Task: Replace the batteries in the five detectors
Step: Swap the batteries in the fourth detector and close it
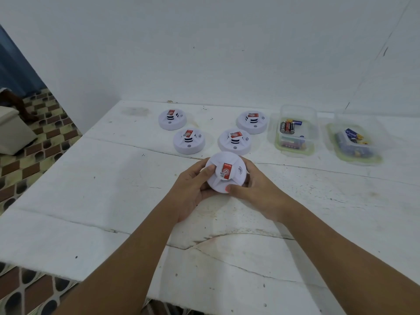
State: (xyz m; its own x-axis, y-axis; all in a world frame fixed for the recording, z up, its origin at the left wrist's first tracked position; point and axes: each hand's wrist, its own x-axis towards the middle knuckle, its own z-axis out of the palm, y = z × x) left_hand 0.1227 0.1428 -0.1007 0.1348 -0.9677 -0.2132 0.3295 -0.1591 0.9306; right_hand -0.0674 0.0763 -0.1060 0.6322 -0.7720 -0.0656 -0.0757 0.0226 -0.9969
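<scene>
Both hands grip one detector point(226, 172), left hand point(193, 189) and right hand point(254, 189) on opposite sides. Its labelled face tilts up toward the person. The battery tubs point(295, 130) sit far right, nearer the right hand.

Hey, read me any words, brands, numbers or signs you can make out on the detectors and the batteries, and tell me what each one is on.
No text is legible.
Held detector, red sticker: round white logo and a code patch, both blurred.
Four detectors on the table: same stickers, too small.
Batteries in the near container: labels blurred.
Far container: blurred too.
</scene>
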